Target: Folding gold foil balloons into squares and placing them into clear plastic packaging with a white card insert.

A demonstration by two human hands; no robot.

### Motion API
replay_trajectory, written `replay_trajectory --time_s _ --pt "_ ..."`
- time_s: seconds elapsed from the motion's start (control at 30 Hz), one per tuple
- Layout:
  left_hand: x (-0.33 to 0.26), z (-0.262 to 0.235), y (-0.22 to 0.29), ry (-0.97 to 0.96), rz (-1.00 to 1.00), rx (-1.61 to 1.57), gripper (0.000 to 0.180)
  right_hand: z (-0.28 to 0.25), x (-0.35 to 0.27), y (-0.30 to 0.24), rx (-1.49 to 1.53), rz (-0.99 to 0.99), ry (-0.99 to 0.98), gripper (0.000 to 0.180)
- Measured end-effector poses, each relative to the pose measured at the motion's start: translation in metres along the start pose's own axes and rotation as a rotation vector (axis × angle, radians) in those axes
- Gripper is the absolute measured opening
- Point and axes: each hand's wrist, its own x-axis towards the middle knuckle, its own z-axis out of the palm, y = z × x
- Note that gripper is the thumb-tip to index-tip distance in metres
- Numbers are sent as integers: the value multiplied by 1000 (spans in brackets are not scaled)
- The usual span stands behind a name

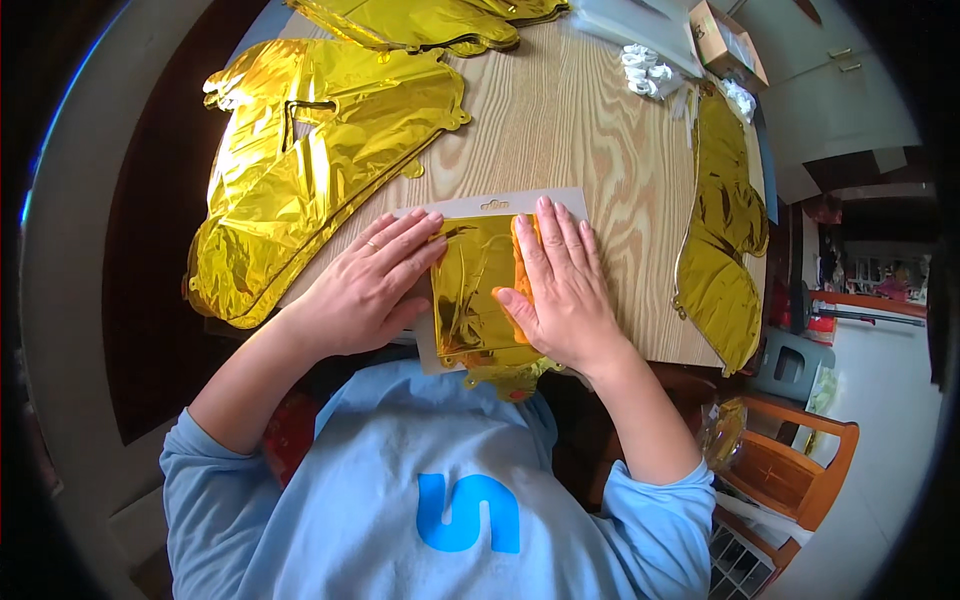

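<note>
Gold foil, folded into a shiny rectangle (pixel 472 290), lies on a pale card (pixel 465 209) at the near edge of the wood-grain table (pixel 640 225), straight in front of the person. Seen from the head, the card's far border shows a small hanging slot, and a crinkled flap of foil juts out at the near end, toward the light blue shirt (pixel 420 430).

The left hand (pixel 365 285) is open and laid flat, its fingertips at the left edge of the folded foil and a ring on one finger. The right hand (pixel 568 285) is also open and flat, palm down over the right side of the card; an orange strip (pixel 521 265) shows beside its index finger and thumb.

Farther left spreads a large gold foil shape (pixel 330 180), with another gold piece (pixel 420 22) beyond it. Along the right edge lies a darker gold foil piece (pixel 722 240). At the far right are a white bundle (pixel 648 72), clear plastic sheets (pixel 635 30) and a cardboard box (pixel 738 65). A wooden chair (pixel 838 465) stands near right.
</note>
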Motion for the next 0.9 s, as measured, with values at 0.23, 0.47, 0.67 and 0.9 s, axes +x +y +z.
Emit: replay_trajectory --time_s 0.23,0.47,0.67,0.9 --pt "0 -2 -16 95 166 88 49 0 1 2 -29 -13 -41 85" --pt "23 -17 -26 136 377 224 31 0 1 -2 -25 7 -61 85" --pt "27 -19 -31 99 516 339 24 3 3 -6 -35 31 -60 86" --pt "16 -9 -16 121 319 359 40 4 3 -9 -46 38 -39 88"
